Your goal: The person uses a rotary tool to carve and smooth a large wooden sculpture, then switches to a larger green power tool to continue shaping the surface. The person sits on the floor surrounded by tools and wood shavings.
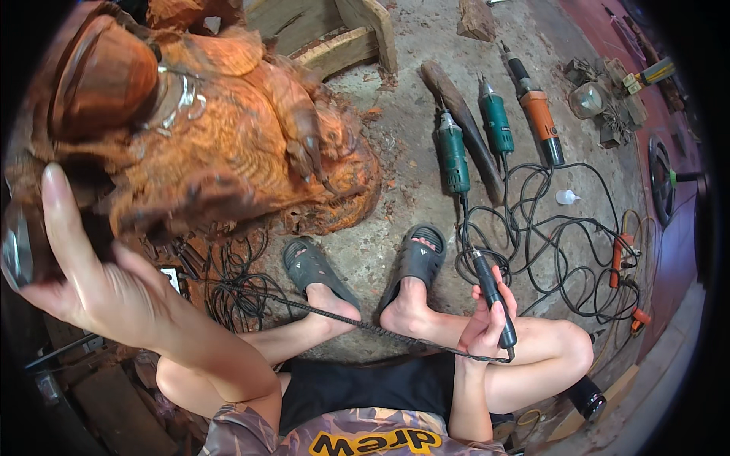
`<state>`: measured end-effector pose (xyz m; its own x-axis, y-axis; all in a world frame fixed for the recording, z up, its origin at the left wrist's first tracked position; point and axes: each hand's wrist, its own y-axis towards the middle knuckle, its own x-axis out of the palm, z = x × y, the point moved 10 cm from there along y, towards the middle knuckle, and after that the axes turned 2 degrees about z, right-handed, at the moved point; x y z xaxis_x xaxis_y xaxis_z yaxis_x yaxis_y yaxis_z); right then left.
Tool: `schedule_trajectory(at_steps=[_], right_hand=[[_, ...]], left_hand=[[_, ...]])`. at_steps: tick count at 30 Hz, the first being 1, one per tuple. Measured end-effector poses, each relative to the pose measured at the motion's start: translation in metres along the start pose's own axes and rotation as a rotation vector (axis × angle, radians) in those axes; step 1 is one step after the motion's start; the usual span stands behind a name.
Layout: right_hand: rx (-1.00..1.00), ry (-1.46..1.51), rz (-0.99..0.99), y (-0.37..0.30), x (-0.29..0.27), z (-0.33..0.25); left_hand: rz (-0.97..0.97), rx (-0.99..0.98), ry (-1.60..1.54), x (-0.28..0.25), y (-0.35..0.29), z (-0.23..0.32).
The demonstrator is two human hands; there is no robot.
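Observation:
My right hand [490,319] is wrapped round a slim black rotary tool handpiece [490,292], its tip pointing up and away from me. A twisted black cord [365,325] runs from its rear end leftward across my legs. My left hand [106,285] is raised at the left, index finger stretched out and thumb apart, with nothing plainly held. Beside its thumb, at the picture's edge, is a dark, shiny object [19,247] I cannot make out. Beyond that hand stands a large orange-brown wood carving [228,144] with a rounded, bowl-like top [106,76], slightly blurred.
Two green die grinders [453,156] [496,118] and an orange one [540,121] lie on the concrete floor around a curved wooden stick [464,129]. Tangled black cables [547,243] spread nearby, with a small white bottle [566,197]. A wooden frame [346,45] stands behind the carving.

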<state>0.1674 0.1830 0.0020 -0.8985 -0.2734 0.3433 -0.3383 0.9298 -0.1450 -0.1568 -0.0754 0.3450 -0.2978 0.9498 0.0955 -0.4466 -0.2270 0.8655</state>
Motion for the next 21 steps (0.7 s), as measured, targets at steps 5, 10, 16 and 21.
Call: schedule_trajectory(at_steps=[5,10,16,21], right_hand=[[-0.042,0.008,-0.036,-0.005,0.009,-0.004],[-0.053,-0.021,-0.069,-0.012,0.010,-0.005],[-0.085,-0.013,-0.224,-0.024,0.024,-0.008],[-0.059,-0.058,-0.250,-0.036,0.030,-0.009]], left_hand=[[-0.098,-0.196,-0.200,-0.030,0.016,-0.060],[-0.320,-0.320,-0.342,0.000,0.048,-0.122],[-0.494,-0.389,-0.417,0.037,0.056,-0.142],[-0.583,-0.401,-0.436,0.040,0.056,-0.140]])
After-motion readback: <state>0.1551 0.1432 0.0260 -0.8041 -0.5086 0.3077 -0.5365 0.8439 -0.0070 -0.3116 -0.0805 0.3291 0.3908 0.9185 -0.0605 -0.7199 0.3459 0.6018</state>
